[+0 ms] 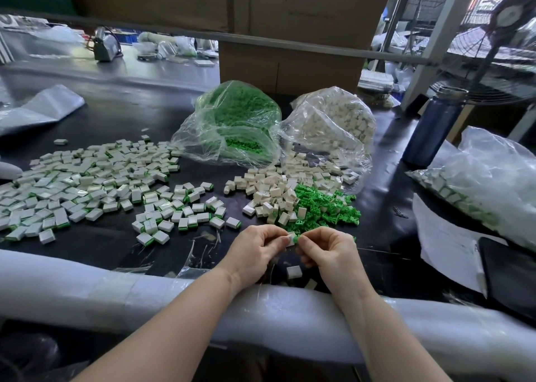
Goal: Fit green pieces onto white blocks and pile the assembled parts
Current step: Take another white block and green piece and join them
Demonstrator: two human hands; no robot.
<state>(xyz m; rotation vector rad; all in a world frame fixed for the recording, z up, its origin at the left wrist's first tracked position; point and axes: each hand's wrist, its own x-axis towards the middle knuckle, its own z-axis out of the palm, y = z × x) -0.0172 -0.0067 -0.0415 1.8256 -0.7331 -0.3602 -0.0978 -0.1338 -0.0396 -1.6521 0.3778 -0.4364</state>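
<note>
My left hand point(255, 251) pinches a small white block point(290, 240) just above the dark table near its front edge. Against that block my right hand point(327, 251) pinches a green piece point(295, 239). Right behind the hands lies a heap of loose white blocks point(275, 190), with a heap of loose green pieces point(324, 207) beside it on the right. Assembled parts point(87, 184), white with a green edge, spread wide over the left half of the table. One single white block point(294, 272) lies below my hands.
Two clear bags stand behind the heaps, one of green pieces point(235, 120), one of white blocks point(333, 123). A blue bottle point(435, 126), a bag of assembled parts point(487, 184), papers point(446, 245) and a black phone point(507, 274) sit right. A padded white rail point(145, 291) lines the front edge.
</note>
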